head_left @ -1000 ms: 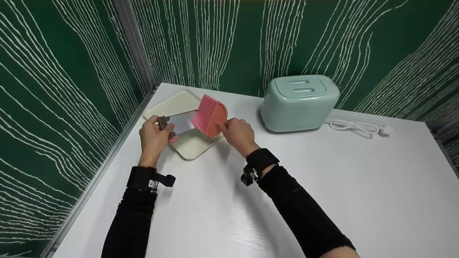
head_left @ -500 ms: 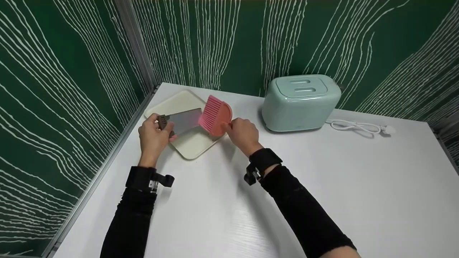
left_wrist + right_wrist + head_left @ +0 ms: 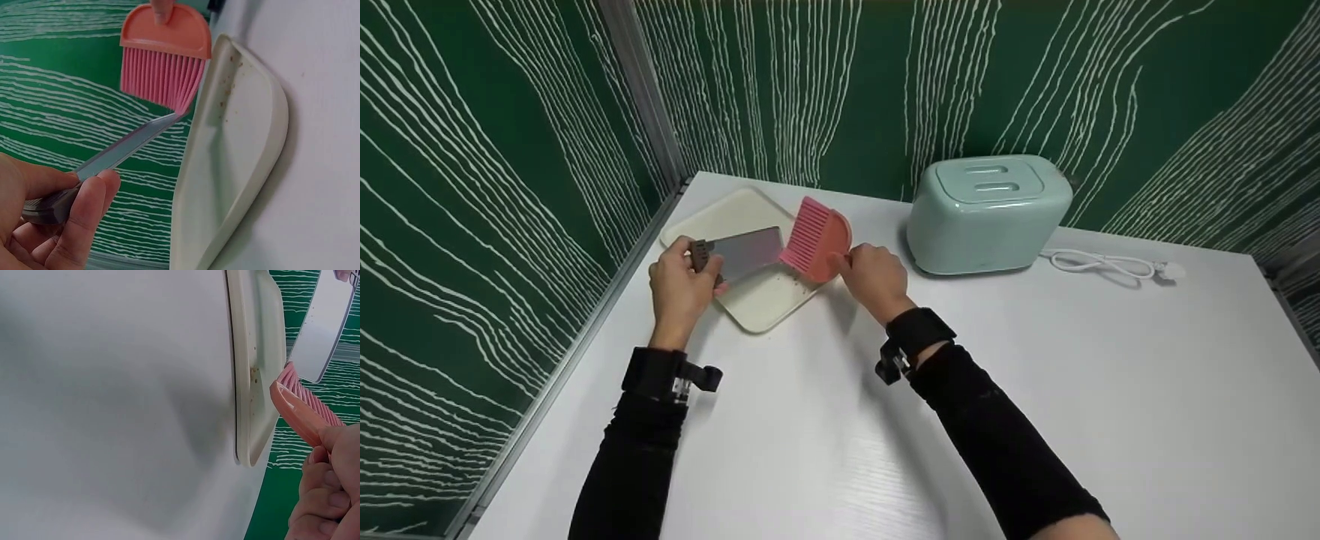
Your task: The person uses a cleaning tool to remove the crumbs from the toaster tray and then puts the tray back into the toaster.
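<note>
My left hand (image 3: 679, 296) pinches a toaster crumb tray (image 3: 744, 253) by its grey-brown end, thumb on top. This thin metal tray is held tilted above a cream serving tray (image 3: 757, 319). A pink-bristled, orange-backed cleaning brush (image 3: 831, 244) is in the grip of my right hand (image 3: 877, 283). In the left wrist view, the bristles (image 3: 160, 76) hang down and their lower corner meets the crumb tray's far end. Small brown crumbs (image 3: 225, 95) lie on the cream tray beneath the brush. The brush's handle is mostly hidden in my right hand.
A mint-green toaster (image 3: 986, 229) stands at the back, right of my hands. Its white power cord (image 3: 1099, 262) lies coiled beside it, ending in a plug. Green walls with white lines (image 3: 802, 90) border the white table (image 3: 780, 450) behind and at left.
The brush and right hand have moved right, from over the metal tray to its far end. More crumbs show on the cream tray. The left hand stays nearly still.
</note>
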Demonstrator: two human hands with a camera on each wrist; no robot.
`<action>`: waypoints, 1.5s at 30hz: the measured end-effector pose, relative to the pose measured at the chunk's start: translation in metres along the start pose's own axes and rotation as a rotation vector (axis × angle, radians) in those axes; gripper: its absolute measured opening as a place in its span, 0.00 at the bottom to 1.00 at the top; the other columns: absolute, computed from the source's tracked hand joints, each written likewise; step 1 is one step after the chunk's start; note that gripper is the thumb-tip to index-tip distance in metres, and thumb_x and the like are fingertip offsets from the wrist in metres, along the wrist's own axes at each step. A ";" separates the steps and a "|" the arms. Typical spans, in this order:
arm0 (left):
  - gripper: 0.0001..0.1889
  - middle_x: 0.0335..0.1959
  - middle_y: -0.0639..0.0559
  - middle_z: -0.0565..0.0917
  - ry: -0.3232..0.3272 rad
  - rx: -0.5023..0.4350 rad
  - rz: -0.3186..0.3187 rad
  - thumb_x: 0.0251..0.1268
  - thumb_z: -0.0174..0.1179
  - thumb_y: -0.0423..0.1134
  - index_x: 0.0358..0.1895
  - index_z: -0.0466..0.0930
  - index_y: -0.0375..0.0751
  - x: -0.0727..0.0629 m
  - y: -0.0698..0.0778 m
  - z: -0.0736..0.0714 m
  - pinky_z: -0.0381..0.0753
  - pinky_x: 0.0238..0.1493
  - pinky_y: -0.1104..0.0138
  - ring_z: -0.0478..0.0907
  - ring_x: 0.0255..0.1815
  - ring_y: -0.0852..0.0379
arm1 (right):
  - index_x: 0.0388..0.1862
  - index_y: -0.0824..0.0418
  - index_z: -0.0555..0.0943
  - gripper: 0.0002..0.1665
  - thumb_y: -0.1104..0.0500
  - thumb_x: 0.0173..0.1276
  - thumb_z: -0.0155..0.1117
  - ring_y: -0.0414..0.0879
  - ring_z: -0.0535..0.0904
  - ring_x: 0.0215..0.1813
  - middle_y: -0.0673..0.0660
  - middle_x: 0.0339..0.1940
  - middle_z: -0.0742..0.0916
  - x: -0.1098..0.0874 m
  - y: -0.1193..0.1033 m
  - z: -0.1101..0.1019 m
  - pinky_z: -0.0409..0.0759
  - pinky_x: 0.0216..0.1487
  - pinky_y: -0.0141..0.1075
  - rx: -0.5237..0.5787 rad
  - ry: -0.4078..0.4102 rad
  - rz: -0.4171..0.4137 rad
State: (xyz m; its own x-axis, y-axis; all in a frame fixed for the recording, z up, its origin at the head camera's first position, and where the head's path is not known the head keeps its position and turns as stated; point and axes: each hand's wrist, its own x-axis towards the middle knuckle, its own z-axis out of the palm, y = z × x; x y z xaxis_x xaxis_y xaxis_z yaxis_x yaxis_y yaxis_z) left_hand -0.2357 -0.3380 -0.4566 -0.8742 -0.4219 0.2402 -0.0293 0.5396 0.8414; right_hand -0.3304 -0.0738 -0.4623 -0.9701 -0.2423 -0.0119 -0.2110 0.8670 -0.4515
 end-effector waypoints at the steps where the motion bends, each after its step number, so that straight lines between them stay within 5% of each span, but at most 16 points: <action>1: 0.07 0.33 0.42 0.94 0.000 0.005 0.001 0.76 0.66 0.38 0.45 0.80 0.38 0.000 0.000 0.000 0.85 0.27 0.76 0.90 0.23 0.61 | 0.29 0.58 0.84 0.29 0.39 0.85 0.56 0.46 0.73 0.28 0.52 0.23 0.79 0.000 0.001 -0.001 0.67 0.30 0.37 0.000 0.004 -0.003; 8: 0.09 0.39 0.40 0.94 0.004 0.036 -0.014 0.77 0.66 0.39 0.49 0.79 0.37 0.001 -0.001 0.000 0.86 0.28 0.77 0.94 0.33 0.46 | 0.26 0.56 0.81 0.30 0.39 0.85 0.56 0.47 0.72 0.28 0.52 0.23 0.77 0.000 0.006 -0.007 0.66 0.30 0.38 0.017 0.035 -0.012; 18: 0.10 0.35 0.41 0.94 0.060 0.100 0.048 0.76 0.66 0.39 0.50 0.81 0.36 0.003 -0.003 -0.001 0.78 0.27 0.80 0.93 0.30 0.46 | 0.17 0.52 0.71 0.34 0.38 0.83 0.59 0.43 0.66 0.24 0.47 0.17 0.70 -0.005 0.007 -0.010 0.60 0.27 0.37 0.071 0.054 -0.094; 27: 0.10 0.39 0.39 0.94 0.097 0.089 0.065 0.75 0.68 0.38 0.48 0.80 0.35 0.006 0.000 0.001 0.83 0.28 0.79 0.94 0.32 0.46 | 0.12 0.49 0.64 0.35 0.39 0.78 0.62 0.39 0.58 0.22 0.43 0.14 0.63 -0.016 0.002 -0.006 0.55 0.28 0.35 0.238 -0.191 -0.175; 33: 0.10 0.37 0.39 0.93 0.110 0.072 0.101 0.75 0.68 0.37 0.47 0.79 0.35 0.005 0.002 0.007 0.78 0.25 0.83 0.94 0.30 0.46 | 0.12 0.49 0.72 0.34 0.37 0.77 0.63 0.39 0.60 0.23 0.43 0.13 0.69 -0.023 -0.007 -0.003 0.56 0.29 0.35 0.318 -0.384 -0.211; 40: 0.10 0.41 0.38 0.93 0.110 0.047 0.134 0.76 0.68 0.36 0.49 0.80 0.35 0.003 0.006 0.010 0.85 0.28 0.79 0.94 0.32 0.47 | 0.12 0.48 0.71 0.33 0.37 0.77 0.62 0.39 0.61 0.24 0.43 0.14 0.69 -0.026 -0.014 0.003 0.56 0.29 0.34 0.330 -0.441 -0.242; 45: 0.09 0.39 0.39 0.93 0.118 0.055 0.166 0.76 0.67 0.36 0.50 0.81 0.35 0.003 0.006 0.011 0.78 0.26 0.84 0.94 0.31 0.47 | 0.11 0.48 0.69 0.33 0.39 0.76 0.63 0.38 0.59 0.22 0.43 0.14 0.68 -0.026 -0.013 0.006 0.54 0.28 0.34 0.349 -0.461 -0.206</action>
State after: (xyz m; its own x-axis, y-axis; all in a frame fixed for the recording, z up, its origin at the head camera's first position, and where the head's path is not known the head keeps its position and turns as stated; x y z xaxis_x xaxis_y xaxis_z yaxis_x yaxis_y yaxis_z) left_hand -0.2439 -0.3285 -0.4563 -0.8065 -0.4042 0.4314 0.0818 0.6465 0.7585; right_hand -0.3020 -0.0819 -0.4614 -0.7457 -0.6205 -0.2427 -0.2611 0.6072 -0.7504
